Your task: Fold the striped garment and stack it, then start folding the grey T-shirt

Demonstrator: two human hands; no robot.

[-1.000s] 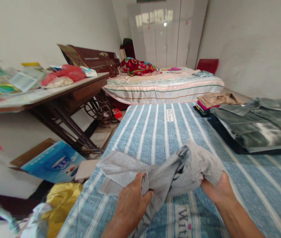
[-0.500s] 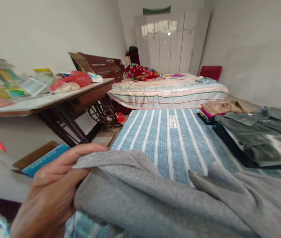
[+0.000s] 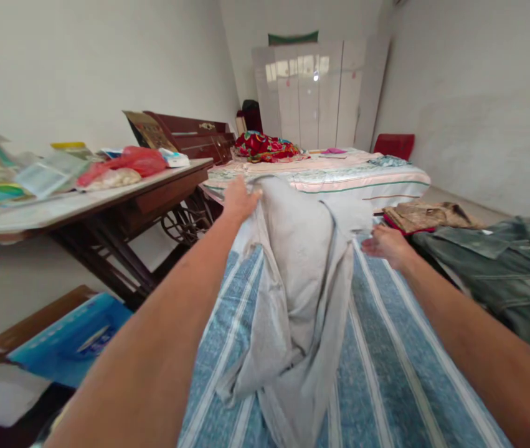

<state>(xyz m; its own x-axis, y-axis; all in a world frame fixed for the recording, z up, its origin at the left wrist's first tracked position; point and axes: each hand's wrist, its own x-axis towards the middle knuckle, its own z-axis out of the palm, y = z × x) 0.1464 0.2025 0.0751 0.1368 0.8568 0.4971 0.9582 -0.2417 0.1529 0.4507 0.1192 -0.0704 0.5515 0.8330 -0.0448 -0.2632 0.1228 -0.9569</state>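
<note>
Both my arms stretch forward over a blue striped mattress (image 3: 386, 348). My left hand (image 3: 239, 199) is closed on the upper edge of a grey garment (image 3: 299, 280) and holds it up. My right hand (image 3: 386, 244) grips the garment's other corner, lower and to the right. The cloth hangs between my hands and trails down onto the mattress toward me.
A folded dark green jacket (image 3: 502, 274) and a stack of folded clothes (image 3: 426, 216) lie at the right. A cluttered wooden table (image 3: 106, 193) stands at the left, with a blue box (image 3: 68, 339) on the floor below. A second bed (image 3: 321, 174) and a white wardrobe (image 3: 316, 93) are behind.
The grey garment was bunched close to me; my hands have now flung it forward and spread it at arm's length over the mattress.
</note>
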